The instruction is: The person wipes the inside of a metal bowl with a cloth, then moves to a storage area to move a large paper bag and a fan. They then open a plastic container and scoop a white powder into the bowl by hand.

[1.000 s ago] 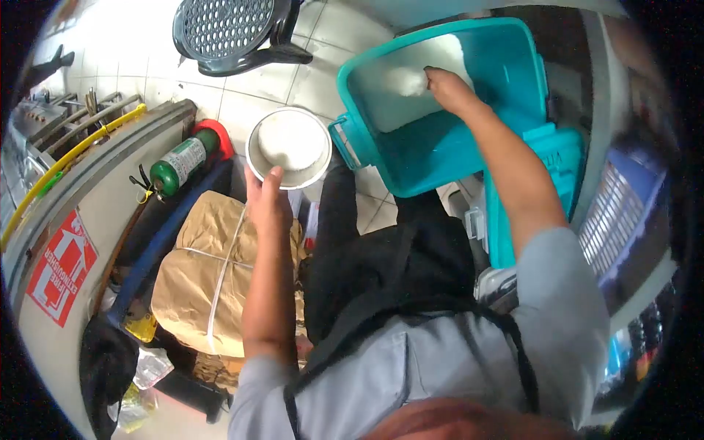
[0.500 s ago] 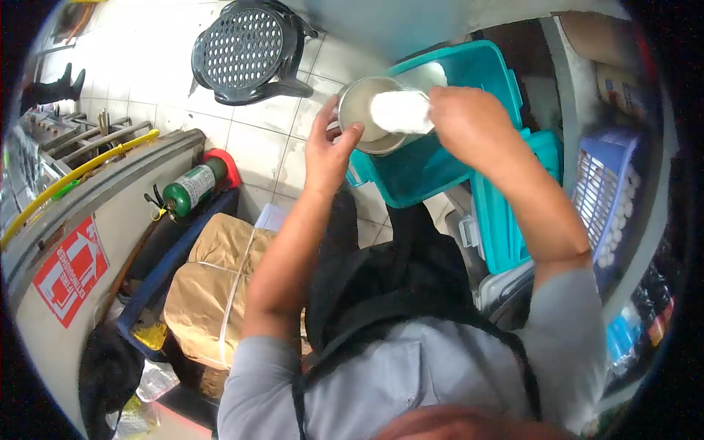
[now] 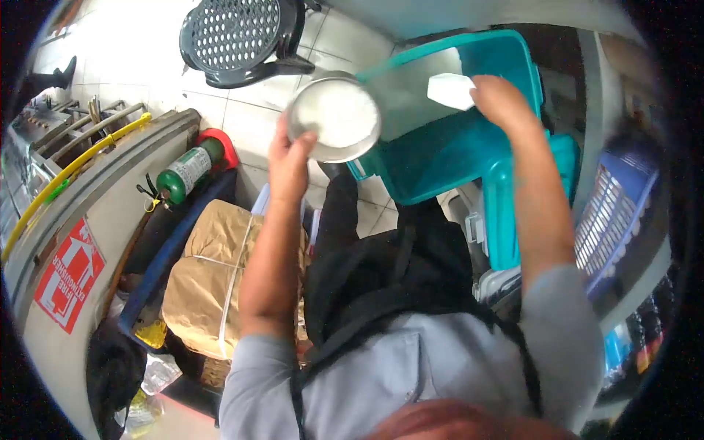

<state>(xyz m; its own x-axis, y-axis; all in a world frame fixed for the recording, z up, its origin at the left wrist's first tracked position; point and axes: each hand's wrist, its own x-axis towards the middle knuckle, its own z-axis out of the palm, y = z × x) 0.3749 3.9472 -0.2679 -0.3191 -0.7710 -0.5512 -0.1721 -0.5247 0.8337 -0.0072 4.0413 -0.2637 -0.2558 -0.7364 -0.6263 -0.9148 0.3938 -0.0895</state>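
My left hand [image 3: 292, 158] grips a round metal bowl [image 3: 299, 111] by its near-left side, the thumb over the rim. White powder [image 3: 345, 114] covers much of the inside of the bowl. In my right hand [image 3: 500, 101] is a white scoop [image 3: 449, 91], held by its handle above a teal plastic bin [image 3: 433, 192]. More white stuff [image 3: 447, 62] shows at the far side inside the bin. The bowl overlaps the bin's left edge in this view.
A teal lid [image 3: 502, 220] leans at the bin's right. A purple basket [image 3: 612, 213] stands farther right. On the left are a tied brown paper bundle [image 3: 202, 293] and a green fire extinguisher [image 3: 183, 176]. A dark plastic stool [image 3: 238, 37] stands ahead on the tiled floor.
The scoop has moved from over the bowl to the right, over the bin. The bowl has shifted left and up, and more white powder shows in it.
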